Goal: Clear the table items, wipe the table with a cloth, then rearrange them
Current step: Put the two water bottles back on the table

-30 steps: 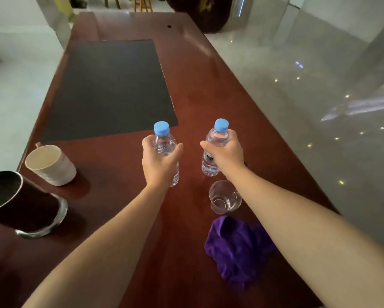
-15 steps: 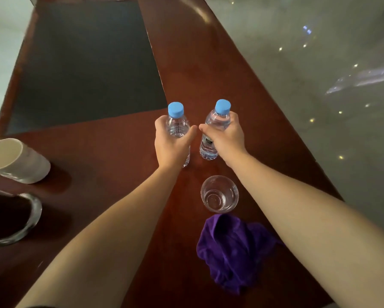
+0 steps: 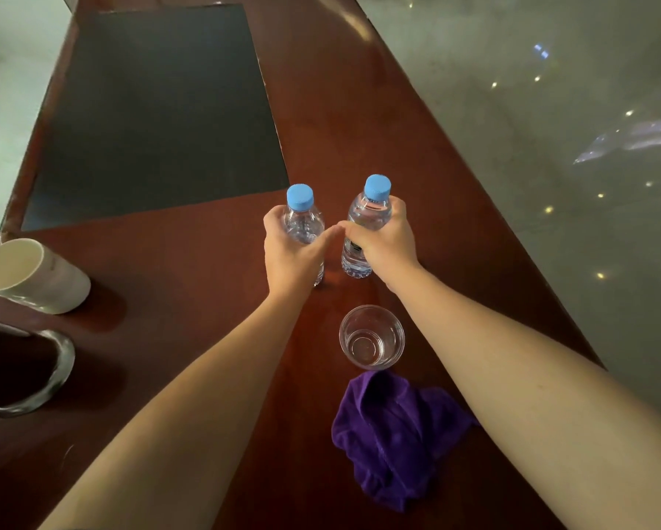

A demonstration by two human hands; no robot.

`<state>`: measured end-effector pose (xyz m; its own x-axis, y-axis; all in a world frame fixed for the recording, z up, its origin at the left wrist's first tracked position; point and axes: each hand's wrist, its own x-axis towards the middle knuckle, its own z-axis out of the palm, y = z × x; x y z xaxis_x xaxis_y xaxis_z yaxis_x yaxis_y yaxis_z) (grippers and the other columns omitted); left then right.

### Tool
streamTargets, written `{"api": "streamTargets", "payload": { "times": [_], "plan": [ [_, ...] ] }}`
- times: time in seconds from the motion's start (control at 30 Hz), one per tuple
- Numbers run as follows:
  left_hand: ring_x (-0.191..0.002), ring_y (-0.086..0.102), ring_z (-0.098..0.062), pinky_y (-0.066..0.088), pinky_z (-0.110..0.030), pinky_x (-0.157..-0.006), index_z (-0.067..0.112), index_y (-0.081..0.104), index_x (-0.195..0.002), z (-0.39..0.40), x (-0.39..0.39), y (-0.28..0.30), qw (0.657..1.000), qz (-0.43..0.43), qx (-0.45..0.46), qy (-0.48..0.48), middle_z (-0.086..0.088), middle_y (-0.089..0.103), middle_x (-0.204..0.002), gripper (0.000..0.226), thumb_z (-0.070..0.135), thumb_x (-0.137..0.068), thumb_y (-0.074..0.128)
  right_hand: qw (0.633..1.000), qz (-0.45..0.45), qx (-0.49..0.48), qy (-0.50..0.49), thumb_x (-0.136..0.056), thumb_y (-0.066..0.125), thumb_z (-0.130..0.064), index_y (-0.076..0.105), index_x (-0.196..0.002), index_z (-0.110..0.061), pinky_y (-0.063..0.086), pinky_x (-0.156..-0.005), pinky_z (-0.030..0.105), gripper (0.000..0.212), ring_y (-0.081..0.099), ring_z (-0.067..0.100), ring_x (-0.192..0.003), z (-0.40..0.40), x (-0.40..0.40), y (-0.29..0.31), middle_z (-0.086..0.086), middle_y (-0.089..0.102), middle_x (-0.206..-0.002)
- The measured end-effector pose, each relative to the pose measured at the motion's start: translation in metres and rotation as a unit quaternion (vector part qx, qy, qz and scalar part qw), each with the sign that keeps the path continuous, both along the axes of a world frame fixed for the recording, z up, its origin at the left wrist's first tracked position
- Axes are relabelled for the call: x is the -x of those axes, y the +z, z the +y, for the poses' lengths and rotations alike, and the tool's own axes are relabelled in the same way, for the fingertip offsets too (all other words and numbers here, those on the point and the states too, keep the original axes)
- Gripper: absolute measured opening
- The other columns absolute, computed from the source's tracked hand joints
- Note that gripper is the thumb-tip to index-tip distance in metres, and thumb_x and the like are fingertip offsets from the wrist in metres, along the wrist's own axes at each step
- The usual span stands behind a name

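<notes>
Two small clear water bottles with blue caps stand upright side by side on the dark red wooden table [image 3: 191, 300]. My left hand [image 3: 289, 254] is wrapped round the left bottle [image 3: 302, 216]. My right hand [image 3: 386, 242] grips the right bottle [image 3: 373, 208]. The two thumbs nearly touch between the bottles. Just nearer to me stands an empty clear glass [image 3: 371, 337]. A crumpled purple cloth [image 3: 394, 434] lies on the table below the glass, between my forearms.
A dark mat [image 3: 160, 112] covers the far left part of the table. A white mug [image 3: 30, 275] stands at the left edge, and a dark container with a metal rim [image 3: 23, 372] sits nearer. The table's right edge drops to a glossy floor [image 3: 550, 147].
Both bottles have come closer together, the left one moving right toward the right one, and now stand on the table. The camera has tilted down and nearer.
</notes>
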<state>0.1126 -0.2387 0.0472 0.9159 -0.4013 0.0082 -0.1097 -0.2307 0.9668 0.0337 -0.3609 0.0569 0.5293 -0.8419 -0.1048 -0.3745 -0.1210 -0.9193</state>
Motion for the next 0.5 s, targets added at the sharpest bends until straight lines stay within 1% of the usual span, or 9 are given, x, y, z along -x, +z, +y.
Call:
{"api": "streamTargets", "payload": {
  "times": [0.03,0.07,0.13,0.17,0.23,0.3,0.33,0.4,0.5],
  "plan": [
    [-0.100,0.054,0.011,0.040,-0.009,-0.079,0.031,0.034,-0.132,0.002,-0.001,0.002,1.000,0.002,-0.006,-0.011,0.021,0.051,-0.116,0.097,0.070,-0.056,0.081,1.000,0.004,-0.007,0.004,-0.060,0.081,-0.053,0.040,-0.119,-0.039,0.047,-0.078,0.025,0.074,0.061,0.010,-0.098,0.001,0.001,0.003,-0.015,0.060,-0.108],
    [-0.106,0.054,0.006,0.044,-0.014,-0.086,0.028,0.032,-0.136,0.004,-0.002,0.004,1.000,0.007,-0.012,-0.025,0.016,0.050,-0.123,0.105,0.071,-0.053,0.081,1.000,0.009,-0.015,0.007,-0.059,0.082,-0.053,0.038,-0.118,-0.039,0.046,-0.078,0.026,0.075,0.061,0.011,-0.099,0.001,0.001,0.005,-0.015,0.059,-0.108],
    [-0.123,0.052,-0.010,0.046,-0.036,-0.103,0.022,0.029,-0.142,0.010,-0.005,0.007,0.998,0.024,-0.028,-0.050,0.002,0.047,-0.138,0.115,0.066,-0.051,0.083,0.999,0.019,-0.030,0.015,-0.059,0.083,-0.053,0.036,-0.121,-0.037,0.045,-0.080,0.028,0.079,0.060,0.014,-0.102,0.001,0.002,0.010,-0.013,0.058,-0.113],
    [-0.128,0.049,-0.017,0.043,-0.043,-0.107,0.020,0.028,-0.144,0.015,-0.005,0.010,0.997,0.028,-0.039,-0.053,-0.002,0.045,-0.143,0.117,0.063,-0.052,0.085,0.999,0.025,-0.034,0.020,-0.059,0.084,-0.053,0.036,-0.124,-0.035,0.045,-0.082,0.029,0.083,0.059,0.016,-0.106,0.001,0.004,0.013,-0.011,0.057,-0.116],
    [-0.133,0.044,-0.021,0.041,-0.047,-0.108,0.018,0.029,-0.147,0.024,-0.004,0.017,0.996,0.009,-0.077,-0.040,-0.005,0.042,-0.146,0.114,0.063,-0.057,0.083,0.998,0.048,-0.036,0.032,-0.060,0.085,-0.050,0.032,-0.135,-0.032,0.046,-0.090,0.035,0.095,0.056,0.020,-0.116,0.002,0.007,0.019,-0.007,0.055,-0.128],
    [-0.135,0.040,-0.023,0.040,-0.047,-0.108,0.017,0.031,-0.147,0.036,0.000,0.027,0.987,-0.050,-0.152,-0.015,-0.006,0.041,-0.148,0.109,0.069,-0.062,0.076,0.995,0.089,-0.025,0.046,-0.063,0.086,-0.042,0.019,-0.149,-0.029,0.042,-0.103,0.043,0.109,0.048,0.024,-0.128,0.005,0.013,0.027,-0.001,0.045,-0.145],
    [-0.135,0.039,-0.025,0.041,-0.047,-0.106,0.016,0.031,-0.146,0.043,0.001,0.032,0.975,-0.091,-0.200,-0.005,-0.007,0.041,-0.148,0.105,0.072,-0.066,0.071,0.993,0.108,-0.010,0.054,-0.065,0.084,-0.037,0.014,-0.152,-0.027,0.040,-0.106,0.045,0.112,0.045,0.025,-0.132,0.007,0.017,0.032,0.002,0.039,-0.150],
    [-0.134,0.038,-0.029,0.040,-0.047,-0.103,0.014,0.035,-0.143,0.057,0.001,0.044,0.938,-0.175,-0.299,-0.002,-0.009,0.043,-0.146,0.095,0.073,-0.075,0.061,0.988,0.135,0.040,0.066,-0.069,0.079,-0.032,0.012,-0.153,-0.022,0.039,-0.107,0.046,0.108,0.042,0.028,-0.134,0.011,0.023,0.045,0.006,0.034,-0.152],
    [-0.137,0.034,-0.032,0.036,-0.049,-0.105,0.013,0.043,-0.138,0.079,0.000,0.068,0.882,-0.250,-0.398,-0.007,-0.010,0.045,-0.144,0.080,0.072,-0.085,0.048,0.972,0.171,0.144,0.078,-0.075,0.069,-0.039,0.019,-0.151,-0.020,0.040,-0.103,0.045,0.094,0.040,0.030,-0.132,0.020,0.033,0.072,0.009,0.035,-0.148]
  ]
}}
